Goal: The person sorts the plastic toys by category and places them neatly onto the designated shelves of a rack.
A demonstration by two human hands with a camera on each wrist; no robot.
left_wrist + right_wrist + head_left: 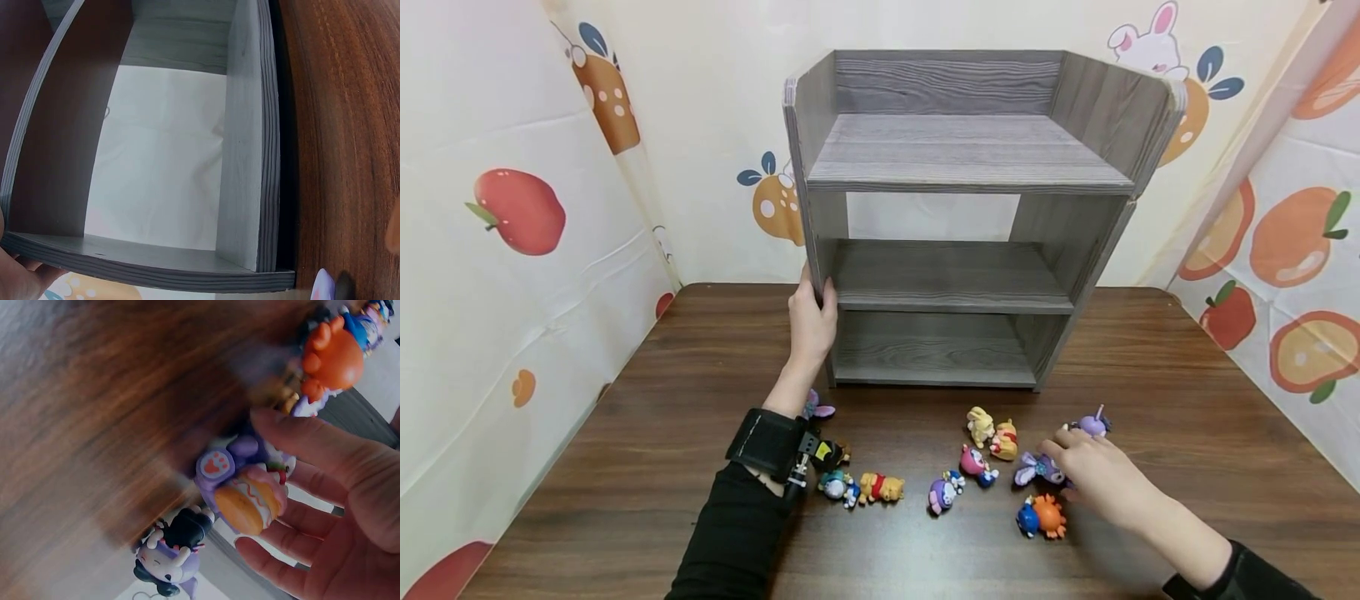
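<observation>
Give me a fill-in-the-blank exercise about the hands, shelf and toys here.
The ____ hand holds the gray shelf. The shelf has ____ levels, one above another. The figurine nearest the right hand is mainly ____ in color. The tabletop is ____ in color.

Missing words: left, three, purple, brown.

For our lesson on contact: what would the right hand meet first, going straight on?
Most likely the purple figure lying at the fingers of the right hand; whether they already touch is unclear.
</observation>
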